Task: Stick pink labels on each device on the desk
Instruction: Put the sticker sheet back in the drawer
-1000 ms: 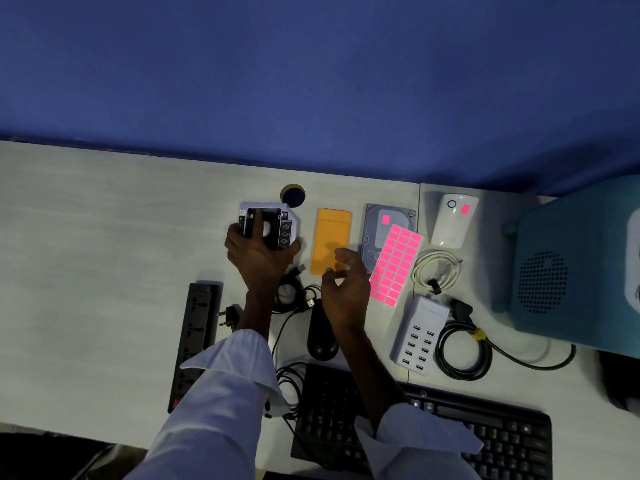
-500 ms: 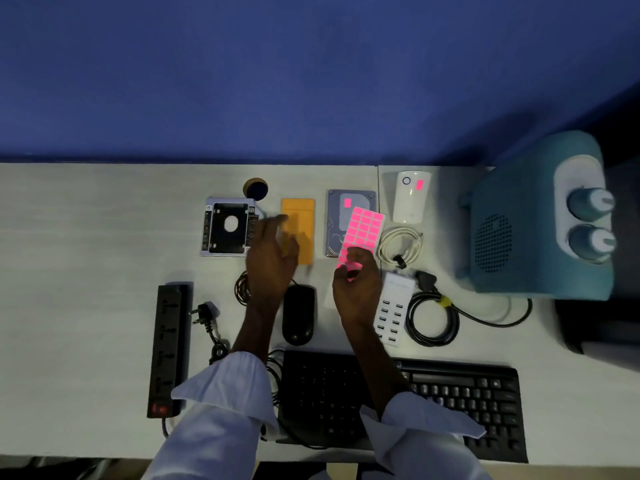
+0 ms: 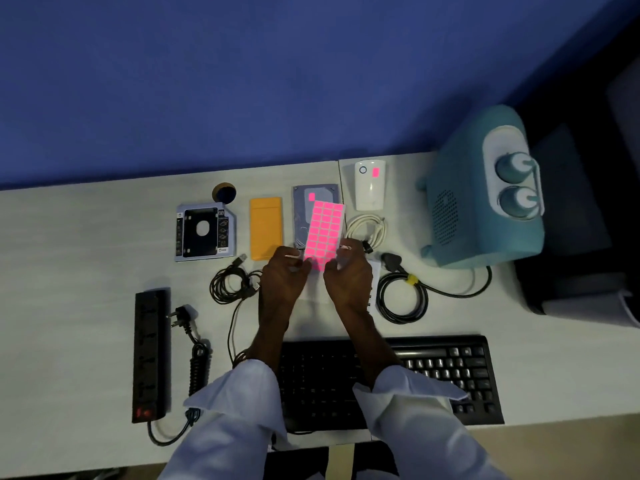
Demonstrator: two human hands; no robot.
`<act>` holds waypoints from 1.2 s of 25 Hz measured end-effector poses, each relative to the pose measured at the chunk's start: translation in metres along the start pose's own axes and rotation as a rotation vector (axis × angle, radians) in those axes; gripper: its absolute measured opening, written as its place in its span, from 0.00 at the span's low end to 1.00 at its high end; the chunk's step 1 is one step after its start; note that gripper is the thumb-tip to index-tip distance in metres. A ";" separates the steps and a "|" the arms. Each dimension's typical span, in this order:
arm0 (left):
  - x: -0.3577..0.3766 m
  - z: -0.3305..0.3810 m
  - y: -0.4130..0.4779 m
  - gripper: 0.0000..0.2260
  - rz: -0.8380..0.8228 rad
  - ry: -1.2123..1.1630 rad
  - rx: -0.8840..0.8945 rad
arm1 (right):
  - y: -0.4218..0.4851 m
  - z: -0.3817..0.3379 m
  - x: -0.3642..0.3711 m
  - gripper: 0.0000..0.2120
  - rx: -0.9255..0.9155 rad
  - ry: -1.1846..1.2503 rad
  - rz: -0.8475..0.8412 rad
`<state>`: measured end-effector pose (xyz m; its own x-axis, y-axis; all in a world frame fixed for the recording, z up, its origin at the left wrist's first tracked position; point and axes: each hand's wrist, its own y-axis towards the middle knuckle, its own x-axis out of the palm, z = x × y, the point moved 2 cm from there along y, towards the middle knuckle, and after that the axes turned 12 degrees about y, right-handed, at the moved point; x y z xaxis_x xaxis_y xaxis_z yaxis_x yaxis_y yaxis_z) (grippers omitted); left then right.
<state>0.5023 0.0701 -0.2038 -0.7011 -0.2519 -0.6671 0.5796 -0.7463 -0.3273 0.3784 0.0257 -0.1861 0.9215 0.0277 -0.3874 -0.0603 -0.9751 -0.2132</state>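
Note:
A sheet of pink labels (image 3: pixel 325 230) is held above the desk, over a grey hard drive (image 3: pixel 302 216) that carries one pink label. My right hand (image 3: pixel 348 275) grips the sheet's lower right edge. My left hand (image 3: pixel 282 278) pinches at its lower left corner. A white plug-in device (image 3: pixel 369 190) at the back also bears a pink label. An orange case (image 3: pixel 265 227) and a silver drive caddy (image 3: pixel 204 231) lie to the left with no label visible. The mouse and white USB hub are mostly hidden under my hands.
A black power strip (image 3: pixel 149 355) lies at the left, its plug and coiled cord beside it. Black cable coils (image 3: pixel 230 284) (image 3: pixel 401 299) flank my hands. A white cable (image 3: pixel 367 230) lies by the sheet. A black keyboard (image 3: pixel 446 372) sits near me. A teal appliance (image 3: pixel 485 192) stands at the right.
My left hand let go of the drive caddy, which now lies on the desk, and came across to the label sheet. My right hand picked the sheet up.

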 end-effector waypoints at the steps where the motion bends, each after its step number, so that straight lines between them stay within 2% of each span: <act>1: 0.000 0.001 0.004 0.11 -0.065 -0.084 -0.051 | 0.002 -0.001 0.000 0.15 -0.014 0.016 -0.011; 5: -0.003 0.018 -0.001 0.12 -0.180 -0.222 -0.040 | 0.003 -0.009 -0.015 0.14 -0.016 0.061 0.014; 9: -0.010 0.040 -0.022 0.11 -0.263 -0.297 0.010 | 0.003 -0.005 -0.035 0.15 0.140 0.253 0.015; 12: -0.006 0.055 -0.036 0.10 -0.319 -0.270 0.037 | 0.004 -0.002 -0.059 0.08 0.176 0.368 -0.008; 18: 0.018 0.115 -0.069 0.08 -0.309 -0.239 0.216 | -0.005 -0.003 -0.127 0.05 0.098 0.465 0.059; 20: 0.034 0.136 -0.085 0.08 -0.324 -0.222 0.274 | -0.006 -0.001 -0.159 0.09 0.102 0.469 0.093; 25: 0.075 0.173 -0.126 0.07 -0.302 -0.206 0.292 | -0.011 0.021 -0.233 0.10 0.097 0.492 0.178; 30: 0.124 0.211 -0.192 0.05 -0.195 -0.253 0.328 | -0.025 0.065 -0.322 0.11 0.121 0.567 0.215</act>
<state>0.2170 0.0524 -0.0827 -0.8872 -0.1990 -0.4163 0.2928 -0.9401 -0.1745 0.0579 0.0552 -0.1148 0.9424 -0.3202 0.0970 -0.2798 -0.9133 -0.2960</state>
